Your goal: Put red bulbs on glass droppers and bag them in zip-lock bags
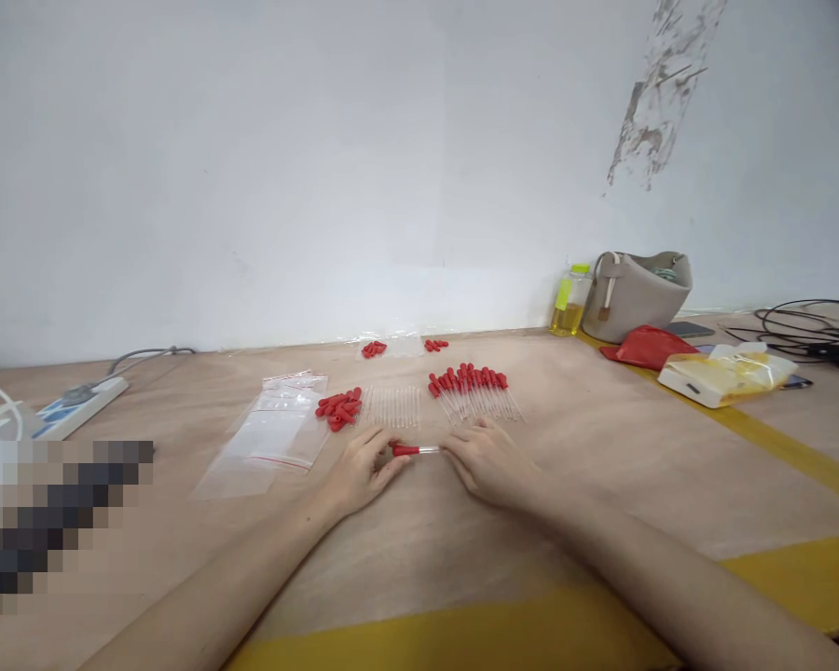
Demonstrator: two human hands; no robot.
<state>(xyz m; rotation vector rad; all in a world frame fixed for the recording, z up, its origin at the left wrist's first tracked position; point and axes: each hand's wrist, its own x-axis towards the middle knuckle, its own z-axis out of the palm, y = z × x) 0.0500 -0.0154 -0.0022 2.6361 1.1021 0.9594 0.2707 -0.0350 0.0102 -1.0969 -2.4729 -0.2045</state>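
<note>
My left hand [369,468] pinches a red rubber dropper bulb [405,450] between thumb and fingers. In line with it lies a glass dropper tube [429,449], its far end held in the closed fingers of my right hand [488,458]. Bulb and tube meet end to end; how deep the tube sits inside cannot be made out. Just beyond my left hand is a heap of loose red bulbs [339,408], beside a row of bare glass tubes [390,407]. Past my right hand lie several droppers with red bulbs fitted [470,382], fanned out side by side.
Transparent zip bags [280,424] lie at left, near a power strip [84,407]. Small groups of red bulbs [374,349] rest by the wall. At right are a bottle of yellow liquid [570,303], a grey bag [636,298], a red cap-like item [649,348] and black cables [821,349].
</note>
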